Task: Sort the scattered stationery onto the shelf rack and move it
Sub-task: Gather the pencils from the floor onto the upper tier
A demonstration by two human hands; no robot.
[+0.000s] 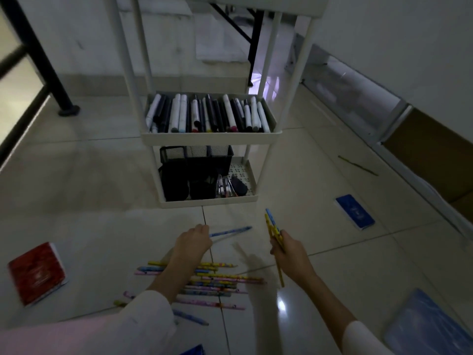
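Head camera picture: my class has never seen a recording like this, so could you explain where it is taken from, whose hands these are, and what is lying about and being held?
There is one picture, from a camera worn on a person's head, looking down at a tiled floor. No machine is involved, only two bare hands. The left hand grips a blue pencil. The right hand holds a small bunch of pencils, mostly yellow. More pencils lie in a loose pile on the floor below the hands. Ahead stands a white shelf rack: its middle tray holds markers, its bottom tray a black mesh organizer. A red notebook and a blue notebook lie on the floor.
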